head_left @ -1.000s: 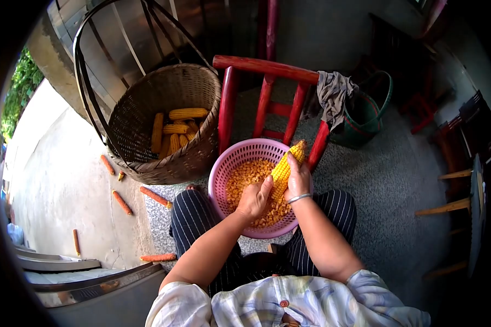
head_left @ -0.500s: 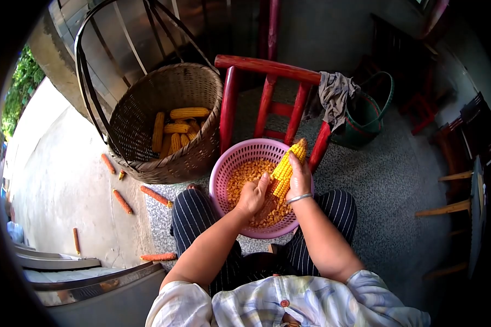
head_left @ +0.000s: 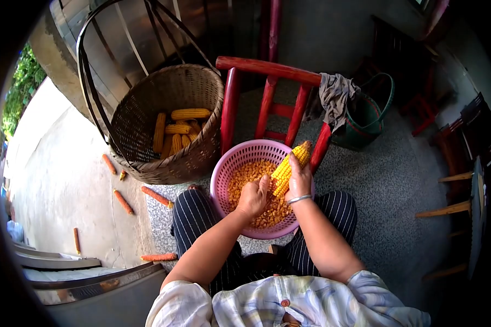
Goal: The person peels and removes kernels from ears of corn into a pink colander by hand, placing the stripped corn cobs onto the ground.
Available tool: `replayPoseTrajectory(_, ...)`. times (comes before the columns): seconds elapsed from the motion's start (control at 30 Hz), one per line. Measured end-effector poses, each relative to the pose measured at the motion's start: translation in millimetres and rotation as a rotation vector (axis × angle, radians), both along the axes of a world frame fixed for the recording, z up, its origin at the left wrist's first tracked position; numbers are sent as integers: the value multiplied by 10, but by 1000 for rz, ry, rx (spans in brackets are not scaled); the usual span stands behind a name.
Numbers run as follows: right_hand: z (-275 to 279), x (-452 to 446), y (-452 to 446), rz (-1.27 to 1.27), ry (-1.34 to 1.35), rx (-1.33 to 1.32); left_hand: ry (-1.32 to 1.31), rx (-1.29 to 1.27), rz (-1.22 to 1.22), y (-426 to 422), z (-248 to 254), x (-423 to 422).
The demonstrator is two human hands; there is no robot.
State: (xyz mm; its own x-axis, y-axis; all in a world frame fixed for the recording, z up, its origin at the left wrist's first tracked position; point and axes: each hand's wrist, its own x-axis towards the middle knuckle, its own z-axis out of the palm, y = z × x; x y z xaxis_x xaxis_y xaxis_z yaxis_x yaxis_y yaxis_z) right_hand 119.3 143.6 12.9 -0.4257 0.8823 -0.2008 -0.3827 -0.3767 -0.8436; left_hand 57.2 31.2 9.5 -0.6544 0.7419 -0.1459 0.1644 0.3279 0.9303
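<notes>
Over the pink basin (head_left: pixel 219 185), my right hand (head_left: pixel 299 182) is wrapped round a yellow corn cob (head_left: pixel 290 168), which tilts up to the right. My left hand (head_left: pixel 253 199) is closed at the lower left side of the same cob, its thumb pressed near the kernels. What lies under its curled fingers is hidden. Loose corn kernels (head_left: pixel 244 179) cover the bottom of the basin, which sits between two knees in striped trousers.
A woven basket (head_left: pixel 163 163) with several whole cobs (head_left: pixel 191 114) stands at the upper left. Several stripped cobs (head_left: pixel 123 202) lie on the floor. Behind the basin is a red chair (head_left: pixel 267 67) with a grey cloth (head_left: pixel 335 95); a green basket (head_left: pixel 360 131) stands to its right.
The left hand slid away from the cob's lower end and came back against it. Kernels seen falling half a second ago are no longer in the air. The right hand still holds the cob.
</notes>
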Motion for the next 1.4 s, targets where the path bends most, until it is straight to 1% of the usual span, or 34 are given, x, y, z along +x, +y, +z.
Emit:
replayPoseTrajectory(0.03, -16, 2, 4, -4, -22, 17, -103, -19, 0, 8, -3, -1)
replayPoseTrajectory(0.07, -32, 9, 6, -9, -45, 33, -104, -22, -5, 19, 1, -1)
replayPoseTrajectory(0.1, -13, 17, -8, -12, -47, 31, -87, -59, -41, 22, 15, -6)
replayPoseTrajectory(0.17, 39, 10, -43, 2, -98, 152, -49, -133, -107, 20, 57, -25)
replayPoseTrajectory(0.2, 30, 0, -64, 2, -92, 196, -4, -135, -100, 17, 73, -5)
replayPoseTrajectory(0.3, -27, -21, -77, 21, -103, 161, 1, -136, -75, 12, 135, 19)
replayPoseTrajectory(0.33, -34, -9, -53, 60, -75, 115, 94, -89, -57, 16, 98, 21)
replayPoseTrajectory(0.43, -32, -17, -46, 42, -49, 58, 55, -125, -55, 7, 145, 5)
replayPoseTrajectory(0.47, -33, -32, -37, 6, -10, 35, 55, -124, -54, 14, 86, 0)
replayPoseTrajectory(0.5, -53, -25, -9, 7, -11, 36, -22, -50, -35, 24, 22, -2)
replayPoseTrajectory(0.53, -68, -2, 34, 63, 23, 5, -101, 23, -16, 29, -36, -1)
replayPoseTrajectory(0.57, -87, 14, 68, 120, 57, -26, -101, 23, -16, 27, -93, -6)
replayPoseTrajectory(0.6, -23, 21, 69, 136, 72, -91, -161, 54, 0, 24, -90, -15)
replayPoseTrajectory(0.67, -131, 24, 114, 108, 73, -94, -277, 136, 29, 28, -172, -48)
replayPoseTrajectory(0.7, -141, 20, 125, 80, 74, -97, -276, 136, 28, 35, -168, -57)
replayPoseTrajectory(0.77, -169, 26, 133, 75, 120, -98, -227, 152, 141, 61, -160, -83)
replayPoseTrajectory(0.8, -132, 22, 105, 31, 94, -72, -132, 13, 61, 24, 11, -73)
replayPoseTrajectory(0.83, -107, 11, 84, -12, 68, -46, -132, 14, 62, 14, 19, -59)
replayPoseTrajectory(0.9, -125, -6, 70, -32, 50, -18, 163, -80, -125, -1, 35, -11)
replayPoseTrajectory(0.93, -136, -8, 63, -52, 31, 8, 195, -117, -163, 6, 60, 7)
replayPoseTrajectory(0.97, -146, 2, 58, -50, 30, 6, 194, -118, -161, 2, 92, 29)
replayPoseTrajectory(1.03, -101, 15, 34, -2, -11, 0, 176, -218, -178, -8, 149, 46)
replayPoseTrajectory(1.1, -64, 8, 13, -1, 5, -30, 211, -212, -172, 0, 139, 13)
replayPoseTrajectory(1.17, -42, 12, 14, 0, 20, -60, 149, -170, -46, 18, 83, -5)
replayPoseTrajectory(1.2, -38, 9, 15, 3, 36, -44, 149, -170, -46, 11, 87, -10)
replayPoseTrajectory(1.27, -38, 13, 9, 3, 53, -31, 71, -92, -11, 0, 103, -2)
replayPoseTrajectory(1.3, -42, 21, 5, 11, 17, 3, 31, -53, 1, 6, 107, 8)
replayPoseTrajectory(1.37, -41, 16, -15, 20, -18, 37, 48, -62, -20, 11, 123, -2)
replayPoseTrajectory(1.4, -35, 6, -33, 17, -20, 77, 110, -94, -59, 12, 137, 4)
